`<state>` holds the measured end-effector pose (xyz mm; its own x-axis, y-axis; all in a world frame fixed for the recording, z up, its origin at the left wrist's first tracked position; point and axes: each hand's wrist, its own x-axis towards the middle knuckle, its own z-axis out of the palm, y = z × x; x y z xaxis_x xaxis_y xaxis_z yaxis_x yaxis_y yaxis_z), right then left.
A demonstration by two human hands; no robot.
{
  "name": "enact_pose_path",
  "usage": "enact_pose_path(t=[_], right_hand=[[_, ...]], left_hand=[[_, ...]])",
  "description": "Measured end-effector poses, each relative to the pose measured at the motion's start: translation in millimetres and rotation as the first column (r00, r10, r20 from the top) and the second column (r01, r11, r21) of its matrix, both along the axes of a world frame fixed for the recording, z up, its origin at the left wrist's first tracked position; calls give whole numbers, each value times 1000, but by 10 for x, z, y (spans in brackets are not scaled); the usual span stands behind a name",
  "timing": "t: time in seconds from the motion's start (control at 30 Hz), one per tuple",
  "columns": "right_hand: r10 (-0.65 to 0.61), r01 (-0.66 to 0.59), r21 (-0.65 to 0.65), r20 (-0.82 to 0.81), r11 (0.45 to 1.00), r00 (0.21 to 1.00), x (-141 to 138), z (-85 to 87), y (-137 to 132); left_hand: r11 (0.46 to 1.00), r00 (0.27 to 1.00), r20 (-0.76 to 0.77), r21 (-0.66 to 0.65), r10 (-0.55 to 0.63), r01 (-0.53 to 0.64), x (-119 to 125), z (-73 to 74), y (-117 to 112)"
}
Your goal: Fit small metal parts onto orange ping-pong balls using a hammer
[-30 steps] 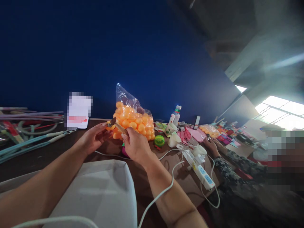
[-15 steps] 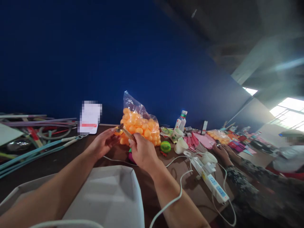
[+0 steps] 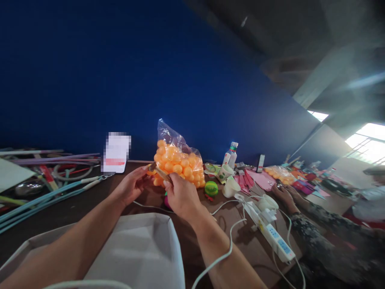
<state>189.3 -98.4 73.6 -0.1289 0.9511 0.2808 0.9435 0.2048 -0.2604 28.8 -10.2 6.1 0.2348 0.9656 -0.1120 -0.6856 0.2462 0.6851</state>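
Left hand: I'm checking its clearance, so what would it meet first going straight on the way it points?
Past the small orange piece it holds, the left hand would probably first meet the dark-tipped, wooden-handled tool; the clear plastic bag of orange balls seems to lie behind. Depth is unclear.

The person's left hand (image 3: 132, 188) and right hand (image 3: 185, 196) are both bare. The left forearm (image 3: 82, 241), at the lower left of the frame, and the right forearm (image 3: 214, 242), right of the lower centre, are uncovered too; these 2 forearms become wider toward the bottom edge.
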Motion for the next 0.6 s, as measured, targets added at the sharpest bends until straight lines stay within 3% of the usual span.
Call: enact_pose_path(t=[0.6], right_hand=[[-16, 16, 6, 4, 1000, 1000, -1, 5, 2]], left_hand=[[1000, 1000, -11, 18, -10, 10, 7, -12, 4]])
